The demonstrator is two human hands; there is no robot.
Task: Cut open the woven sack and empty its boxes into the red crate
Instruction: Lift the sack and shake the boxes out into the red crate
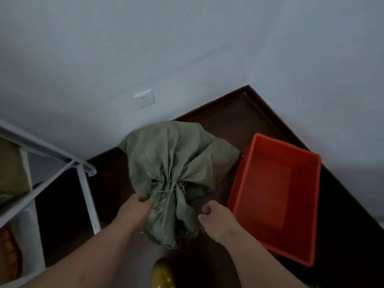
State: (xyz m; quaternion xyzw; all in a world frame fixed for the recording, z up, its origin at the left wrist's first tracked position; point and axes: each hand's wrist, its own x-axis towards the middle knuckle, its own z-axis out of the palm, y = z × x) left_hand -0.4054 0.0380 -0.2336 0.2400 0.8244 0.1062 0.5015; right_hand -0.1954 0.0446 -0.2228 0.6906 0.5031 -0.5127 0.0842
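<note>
A full green woven sack (176, 154) stands on the dark floor against the wall, its neck tied shut with string. My left hand (135, 210) grips the loose sack fabric just below the tie on the left. My right hand (216, 219) is closed on the frayed neck fabric on the right. Right of the sack lies the red crate (307, 204), with nothing inside it. No boxes and no cutting tool are visible.
A white metal shelf rack (83, 183) stands at the left with cardboard boxes and a bag on it. A wall socket (144, 98) is above the sack. A yellow shoe (163, 273) shows at the bottom edge. Dark floor stretches behind the crate into the corner.
</note>
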